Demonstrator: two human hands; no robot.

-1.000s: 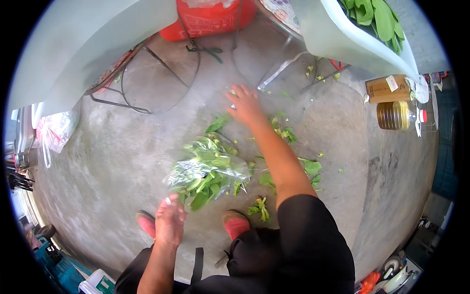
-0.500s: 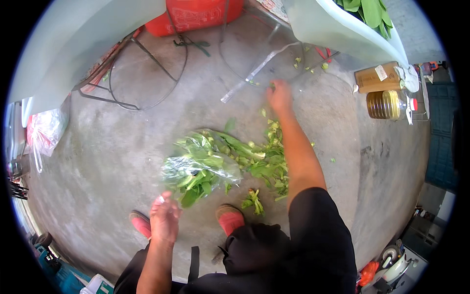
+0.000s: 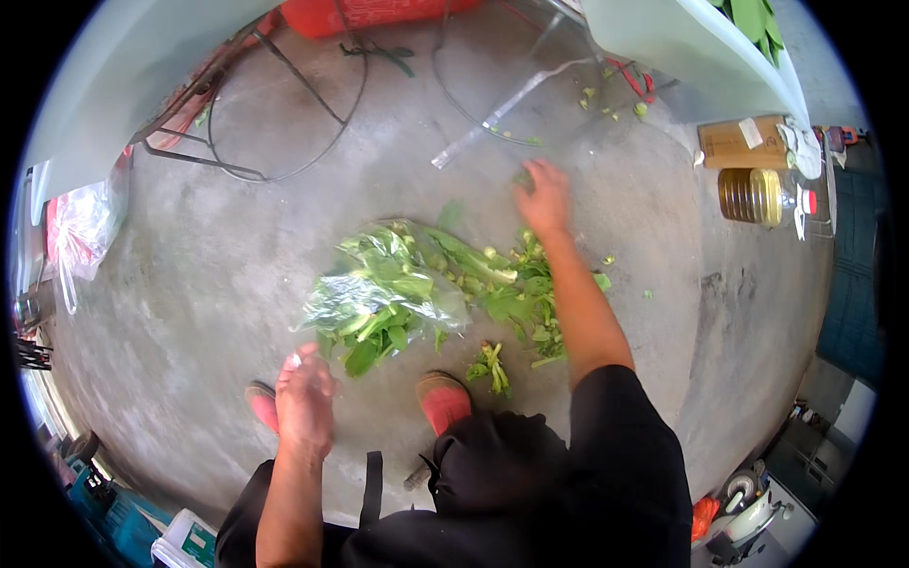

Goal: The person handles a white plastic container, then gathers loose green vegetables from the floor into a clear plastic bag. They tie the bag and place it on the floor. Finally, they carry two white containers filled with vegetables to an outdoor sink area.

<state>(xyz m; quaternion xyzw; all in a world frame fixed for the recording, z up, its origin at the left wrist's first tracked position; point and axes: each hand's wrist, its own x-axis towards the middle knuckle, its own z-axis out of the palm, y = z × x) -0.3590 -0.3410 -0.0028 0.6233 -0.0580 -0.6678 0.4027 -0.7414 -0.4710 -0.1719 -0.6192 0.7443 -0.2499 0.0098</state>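
Observation:
Leafy green vegetables with thick pale stems lie in a pile (image 3: 530,303) on the floor before me. Left of the loose leaves, a clear plastic bag (image 3: 365,293) partly covers more greens, some of which stick out at its near edge. My right hand (image 3: 544,199), slightly blurred, is low over the floor beyond the pile, fingers closed on a small green vegetable scrap (image 3: 524,178). My left hand (image 3: 305,393) hovers near the bag's near left edge, its fingers loosely curled and apart. Something small and white shows at its fingertips; what it is I cannot make out.
Metal stool frames (image 3: 279,114) and a red container (image 3: 369,14) stand ahead beneath pale plastic. A cardboard box (image 3: 743,144) and an oil jug (image 3: 757,197) are at the right. My shoe (image 3: 443,402) is close to a trimmed stem bunch (image 3: 490,369). A plastic bag (image 3: 87,227) hangs left.
The view has shifted a little, so the stools and pile sit higher. My right hand has come slightly nearer to the pile. My left hand remains by the bag.

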